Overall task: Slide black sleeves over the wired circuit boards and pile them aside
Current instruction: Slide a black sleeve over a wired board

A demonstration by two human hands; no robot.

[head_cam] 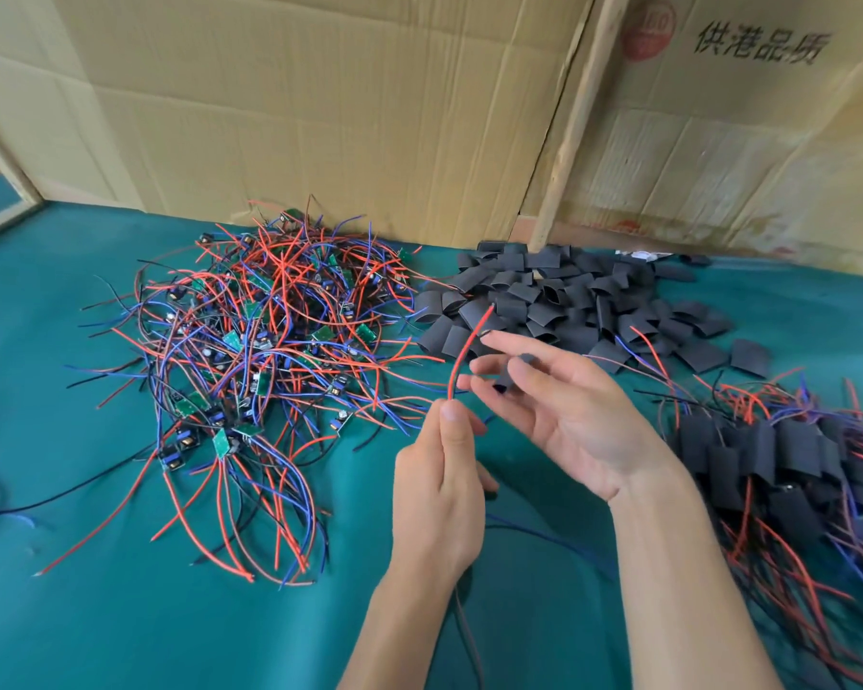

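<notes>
Green cloth [120, 615] covers the table where we sit, and big brown cardboard sheets [320, 117] stand up along the back of it.

On the left part of the cloth lies a big messy heap of small green circuit boards with red, blue and black wires [250, 351]. Behind our hands, near the cardboard, lies a pile of short black sleeves [559, 296]. They are empty and lie every which way. A few have rolled off to the right side of that pile. On the right edge of the table we see the pile of boards that already wear black sleeves [778, 455], with their red and blue wires sticking out.

Our left hand [439, 495] is low, in the middle of the view. Its thumb and fingers pinch a long red wire [464, 356] near its lower part. The wire bends up and points at the sleeve pile. More thin wires hang down under this hand, a blue one and a dark one. We cannot see a board in it.

Our right hand [564, 410] is just beside the left one, a little higher, with the palm turned to us. Its fingertips hold one small black sleeve [511, 373] close to the red wire. The other fingers are spread loosely. We cannot tell if the wire is inside the sleeve, because that spot is blurry.
</notes>
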